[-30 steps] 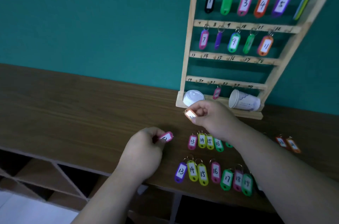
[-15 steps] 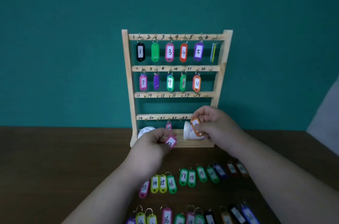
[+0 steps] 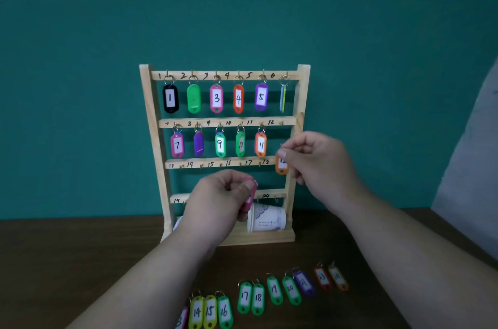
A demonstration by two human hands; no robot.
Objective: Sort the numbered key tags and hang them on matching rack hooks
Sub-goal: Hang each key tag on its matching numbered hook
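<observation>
A wooden key rack [image 3: 151, 118] stands on the brown table against the teal wall, with tags 1 to 6 hung on its top bar and 7 to 11 on the second. My right hand [image 3: 318, 164] pinches an orange tag [image 3: 281, 165] by its ring, close under the free hook marked 12 [image 3: 281, 123]. My left hand [image 3: 223, 199] holds a pink tag [image 3: 249, 194] in front of the lowest bar. A row of loose numbered tags [image 3: 258, 297] lies on the table near me.
A paper cup [image 3: 266, 219] lies on its side on the rack's base, and a white object sits half hidden behind my left wrist. The third bar's hooks, 13 to 18, carry no tags. A pale grey surface [image 3: 469, 167] rises at the right edge.
Both hands have risen towards the rack. My right hand carried the orange tag up from the base to the second bar's right end; my left lifted the pink tag to the lowest bar.
</observation>
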